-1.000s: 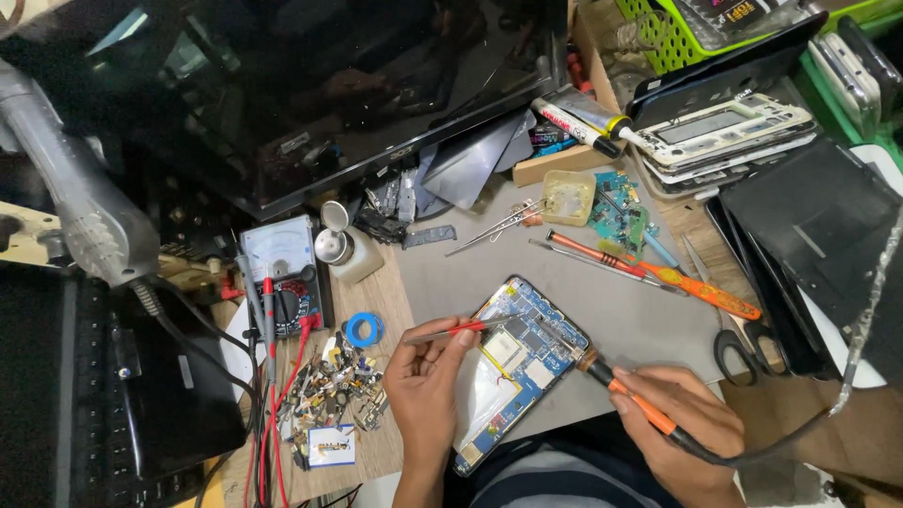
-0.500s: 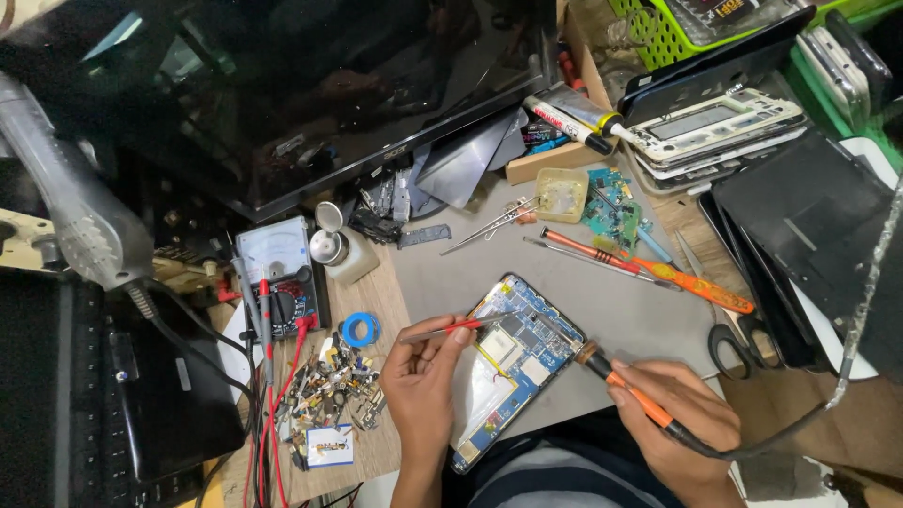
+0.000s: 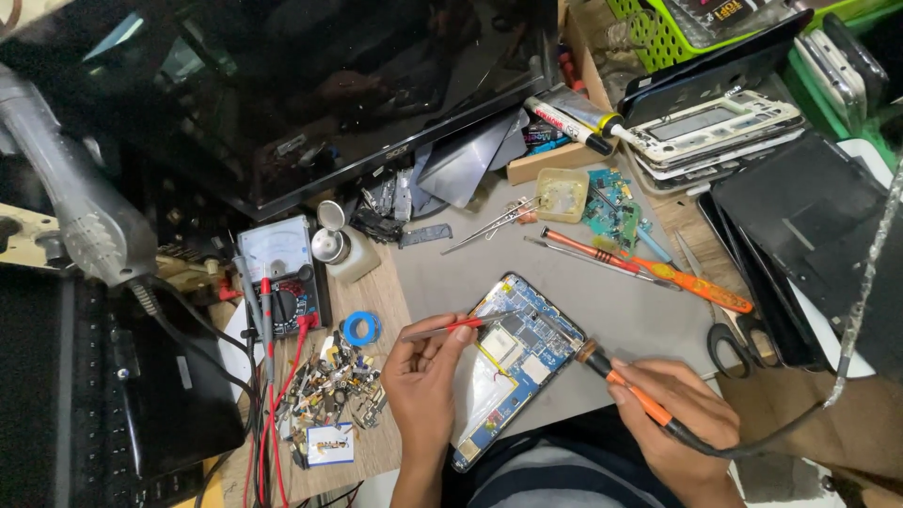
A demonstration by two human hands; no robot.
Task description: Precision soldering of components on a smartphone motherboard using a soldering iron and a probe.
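Note:
An opened tablet with a blue circuit board and silver battery lies on the grey mat. My left hand pinches a thin red-handled probe whose tip rests on the board's upper left part. My right hand grips an orange-handled soldering iron, its tip touching the tablet's right edge. A black cable runs from the iron off to the right.
A multimeter with red leads, a small metal-topped bottle, blue solder roll and a pile of small parts lie left. An orange screwdriver, tweezers, scissors, stacked phone frames and a dark screen lie behind.
Both hands and the tablet stay almost still; the view shifts slightly. The probe and the iron remain on the board.

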